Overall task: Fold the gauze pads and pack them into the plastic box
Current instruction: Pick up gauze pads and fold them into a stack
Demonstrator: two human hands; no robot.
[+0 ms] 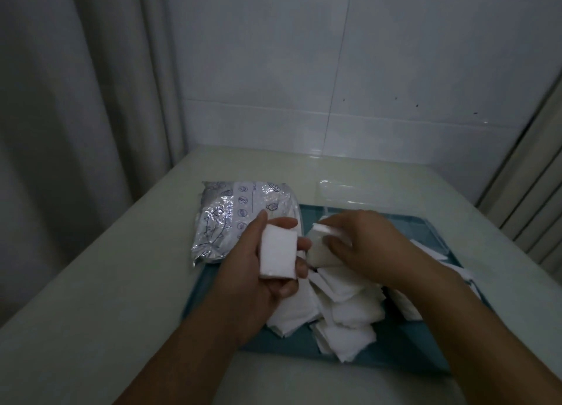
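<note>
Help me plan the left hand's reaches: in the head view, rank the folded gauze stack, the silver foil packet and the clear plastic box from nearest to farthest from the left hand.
1. Folded gauze stack: gripped in the left hand itself.
2. Silver foil packet: just beyond the hand, on the left.
3. Clear plastic box: farthest, at the back right, past the teal tray.
</note>
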